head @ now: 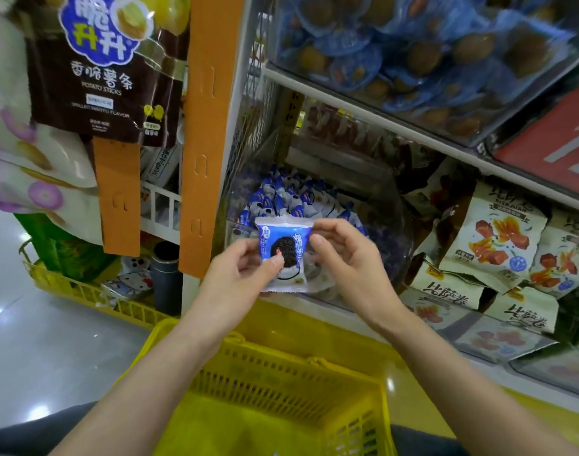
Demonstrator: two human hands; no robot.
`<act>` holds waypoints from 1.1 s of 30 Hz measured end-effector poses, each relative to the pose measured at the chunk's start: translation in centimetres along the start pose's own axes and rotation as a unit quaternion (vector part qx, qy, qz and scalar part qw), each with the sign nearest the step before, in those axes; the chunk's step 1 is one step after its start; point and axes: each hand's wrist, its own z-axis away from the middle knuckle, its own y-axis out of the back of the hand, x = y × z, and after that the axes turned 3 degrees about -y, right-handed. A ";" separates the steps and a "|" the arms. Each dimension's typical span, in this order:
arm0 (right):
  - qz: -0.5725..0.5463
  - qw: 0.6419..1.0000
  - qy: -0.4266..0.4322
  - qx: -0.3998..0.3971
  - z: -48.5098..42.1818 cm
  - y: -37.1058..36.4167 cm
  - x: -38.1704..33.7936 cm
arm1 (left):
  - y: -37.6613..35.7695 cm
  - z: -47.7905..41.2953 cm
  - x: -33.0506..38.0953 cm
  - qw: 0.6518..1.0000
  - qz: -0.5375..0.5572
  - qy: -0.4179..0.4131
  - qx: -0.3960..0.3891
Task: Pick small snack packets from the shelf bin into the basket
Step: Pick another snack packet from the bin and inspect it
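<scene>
Now both hands [294, 268] pinched on snack pkt [283, 255] betw. them, above basket [281, 383].

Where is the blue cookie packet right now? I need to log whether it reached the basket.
Not yet: the blue cookie packet is held mid-frame between left hand and right hand, before the shelf bin, above the yellow basket.

Both hands, left [240, 274] and right [344, 258], pinch blue snack packet [283, 255] above yellow basket [281, 383].

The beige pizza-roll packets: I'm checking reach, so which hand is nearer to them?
Right. The right hand sits just left of the beige pizza-roll packets; the left hand is farther left, across the blue cookie packet both hold.
</scene>
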 end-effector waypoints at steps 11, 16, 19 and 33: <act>0.465 0.869 -0.163 -0.045 -13.2 6.0 3.8 | 1.4 -3.0 1.4 0.990 0.131 -0.015 0.049; 0.553 0.794 -0.237 -0.093 -14.7 6.1 5.7 | 1.4 -4.0 1.3 0.989 0.136 -0.022 0.050; 0.555 0.784 -0.259 -0.100 -15.2 5.9 5.6 | 1.4 -4.3 1.3 0.989 0.136 -0.019 0.049; 0.537 0.806 -0.244 -0.048 -14.7 6.1 4.3 | 1.2 -3.2 1.5 0.991 0.127 -0.003 0.039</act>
